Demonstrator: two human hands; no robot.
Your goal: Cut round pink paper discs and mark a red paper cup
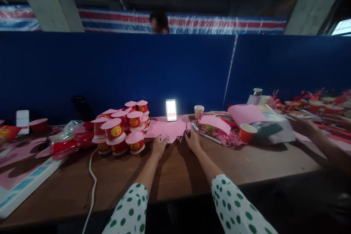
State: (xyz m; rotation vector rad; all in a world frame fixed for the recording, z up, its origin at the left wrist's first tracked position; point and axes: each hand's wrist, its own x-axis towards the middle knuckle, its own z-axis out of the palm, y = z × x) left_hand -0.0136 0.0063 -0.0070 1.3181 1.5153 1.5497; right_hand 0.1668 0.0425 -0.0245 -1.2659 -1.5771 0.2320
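A sheet of pink paper (168, 127) lies on the table in front of me, with an uneven lower edge. My left hand (159, 147) grips its near edge, thumb on top and fingers partly beneath. At the sheet's right side, my right hand (193, 141) holds a pair of scissors (187, 127) by the handles, blades pointing away from me. The blades stand beside the right part of the paper; whether they touch it I cannot tell. Behind the sheet a lit phone (171, 110) stands upright against the blue partition.
Stacked red paper cups with pink discs (120, 128) stand at left, near a white cable (92, 179) and a power strip (30, 186). To the right are a white cup (199, 112), pink shreds (230, 137), a red cup (247, 133) and another person's hand (298, 124). A blue partition (123, 65) closes the back.
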